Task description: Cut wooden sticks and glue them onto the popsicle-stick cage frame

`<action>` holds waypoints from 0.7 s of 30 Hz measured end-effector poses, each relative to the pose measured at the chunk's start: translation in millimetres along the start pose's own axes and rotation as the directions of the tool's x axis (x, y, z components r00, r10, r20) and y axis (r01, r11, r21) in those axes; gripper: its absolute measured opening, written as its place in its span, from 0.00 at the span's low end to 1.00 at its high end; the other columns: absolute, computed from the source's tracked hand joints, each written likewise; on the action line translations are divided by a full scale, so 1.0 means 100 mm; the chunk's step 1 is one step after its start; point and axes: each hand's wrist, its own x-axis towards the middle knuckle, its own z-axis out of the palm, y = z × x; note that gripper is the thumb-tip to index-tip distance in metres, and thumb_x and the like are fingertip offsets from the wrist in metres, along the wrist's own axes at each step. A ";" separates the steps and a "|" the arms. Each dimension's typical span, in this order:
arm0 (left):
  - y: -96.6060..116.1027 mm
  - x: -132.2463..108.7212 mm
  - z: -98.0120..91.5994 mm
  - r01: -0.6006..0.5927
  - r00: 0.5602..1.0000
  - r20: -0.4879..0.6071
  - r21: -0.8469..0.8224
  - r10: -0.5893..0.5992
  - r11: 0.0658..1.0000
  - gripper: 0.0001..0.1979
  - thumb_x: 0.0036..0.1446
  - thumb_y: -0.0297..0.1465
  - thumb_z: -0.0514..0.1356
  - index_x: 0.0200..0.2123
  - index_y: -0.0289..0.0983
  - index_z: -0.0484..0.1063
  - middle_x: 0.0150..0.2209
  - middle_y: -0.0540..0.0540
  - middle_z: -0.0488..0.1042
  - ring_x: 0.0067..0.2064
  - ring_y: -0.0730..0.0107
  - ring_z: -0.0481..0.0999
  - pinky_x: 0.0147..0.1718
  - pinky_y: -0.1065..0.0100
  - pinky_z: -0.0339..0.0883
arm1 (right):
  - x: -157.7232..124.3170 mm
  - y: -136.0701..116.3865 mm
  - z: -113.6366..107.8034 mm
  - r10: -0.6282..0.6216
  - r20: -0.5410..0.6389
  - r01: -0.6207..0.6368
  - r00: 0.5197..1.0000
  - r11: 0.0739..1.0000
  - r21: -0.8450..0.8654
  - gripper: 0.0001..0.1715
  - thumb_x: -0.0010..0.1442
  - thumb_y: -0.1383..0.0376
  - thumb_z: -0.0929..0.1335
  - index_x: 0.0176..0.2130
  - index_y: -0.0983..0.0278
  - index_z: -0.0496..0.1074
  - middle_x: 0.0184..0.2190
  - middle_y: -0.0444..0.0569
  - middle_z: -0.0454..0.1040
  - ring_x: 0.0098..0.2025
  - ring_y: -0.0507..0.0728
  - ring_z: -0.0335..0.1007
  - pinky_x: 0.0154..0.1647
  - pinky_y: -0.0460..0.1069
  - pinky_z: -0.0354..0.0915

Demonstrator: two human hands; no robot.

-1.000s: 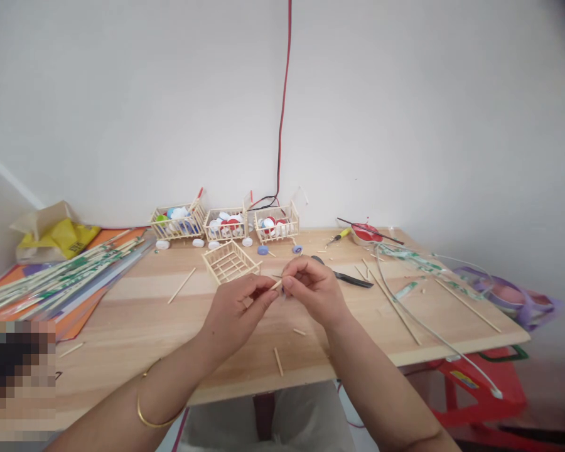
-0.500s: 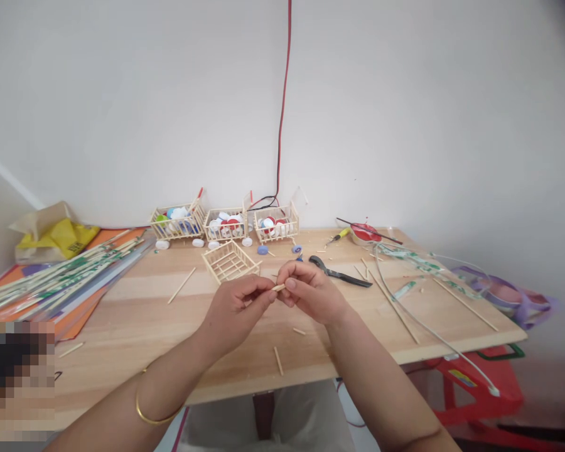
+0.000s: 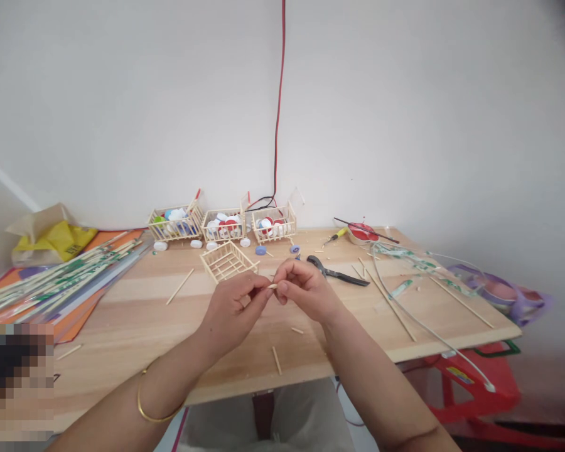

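Left hand: here we have our left hand (image 3: 230,311), thumb and forefinger pinched on one end of a short stick (image 3: 272,286).
Right hand: our right hand (image 3: 306,290) meets it, thumb and curled fingers closed on the other end.
Short stick: up between both sets of fingertips, above the table (image 3: 145,339); its ends are mostly covered.
Step in hand: fine fingertip handling of that one small piece, as we read it; nothing else is in our grip.
Next move: we judge it calls for a light, steady pinch from both sides, as so slim a piece could easily slip or roll.
Open basket: just beyond our fingers sits a slatted basket (image 3: 215,248), tilted to our view, its floor slats showing and no caps inside.
Left cart: along the wall, this cart (image 3: 196,220) carries green, white and blue caps.
Middle cart: next along, the cart (image 3: 243,223) is loaded with white and red caps.
Right cart: and this one (image 3: 290,220) holds red and white caps, with blue wheels below.
Dish: off to the right, a dish (image 3: 358,240) shows red inside, with a dark rod across it.
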 end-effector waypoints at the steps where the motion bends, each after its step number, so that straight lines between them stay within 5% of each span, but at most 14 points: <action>1: 0.00 0.00 0.00 0.010 1.000 -0.008 0.013 -0.010 1.000 0.08 0.60 0.30 0.57 0.30 0.36 0.74 0.25 0.50 0.71 0.28 0.74 0.68 0.29 0.72 0.59 | 0.00 0.00 0.01 -0.002 -0.018 0.002 1.000 1.000 -0.018 0.12 0.56 0.59 0.72 0.32 0.64 0.69 0.21 0.40 0.68 0.23 0.47 0.63 0.26 0.44 0.62; 11: -0.02 -0.03 0.03 0.126 0.984 -0.089 -0.238 -0.151 0.963 0.08 0.59 0.32 0.58 0.29 0.35 0.74 0.25 0.50 0.73 0.27 0.76 0.69 0.28 0.74 0.63 | 0.00 0.00 0.07 -0.033 -0.037 0.031 0.999 0.999 -0.037 0.12 0.57 0.58 0.71 0.32 0.64 0.68 0.24 0.44 0.74 0.26 0.50 0.72 0.30 0.47 0.69; 16: -0.01 -0.01 0.05 0.169 0.971 -0.065 -0.500 -0.231 0.850 0.06 0.55 0.32 0.62 0.32 0.35 0.74 0.23 0.50 0.74 0.25 0.75 0.71 0.25 0.73 0.66 | 0.01 0.06 0.10 -0.034 -0.053 0.037 0.998 0.998 0.059 0.11 0.57 0.60 0.71 0.32 0.63 0.68 0.23 0.42 0.74 0.26 0.50 0.72 0.31 0.48 0.69; 21: -0.04 -0.02 0.08 0.134 0.970 -0.070 -0.643 -0.233 0.754 0.08 0.50 0.30 0.67 0.35 0.36 0.75 0.27 0.49 0.76 0.28 0.71 0.75 0.30 0.69 0.72 | 0.04 0.09 0.15 0.089 -0.069 -0.070 0.994 0.967 0.246 0.18 0.50 0.55 0.75 0.29 0.63 0.67 0.20 0.40 0.74 0.22 0.49 0.70 0.28 0.47 0.67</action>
